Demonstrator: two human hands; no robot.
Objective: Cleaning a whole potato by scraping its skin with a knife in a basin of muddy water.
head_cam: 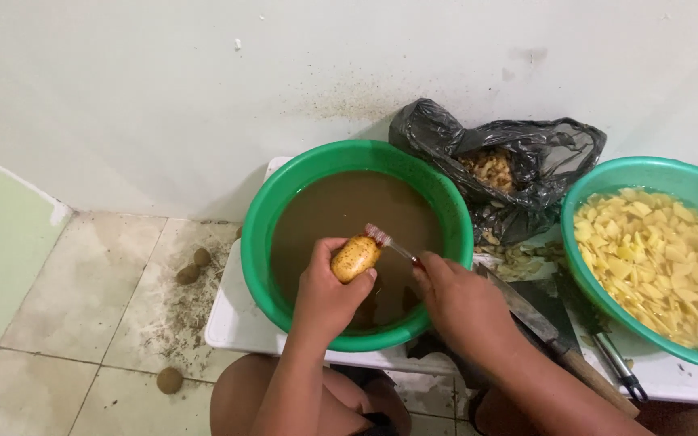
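Observation:
My left hand (326, 291) grips a small yellow-brown potato (355, 257) over a green basin (276, 202) filled with muddy brown water. In my right hand (462, 300) is a toothbrush (388, 242); its bristled head touches the top end of the potato. Both hands hover above the near half of the basin.
A second green basin (591, 182) at right holds several cut yellow potato pieces. A black plastic bag (527, 153) with peelings sits behind. A large knife (539, 319) and a peeler (620, 367) lie on the white board (232, 323). Loose potatoes (170, 380) lie on the dirty tiled floor.

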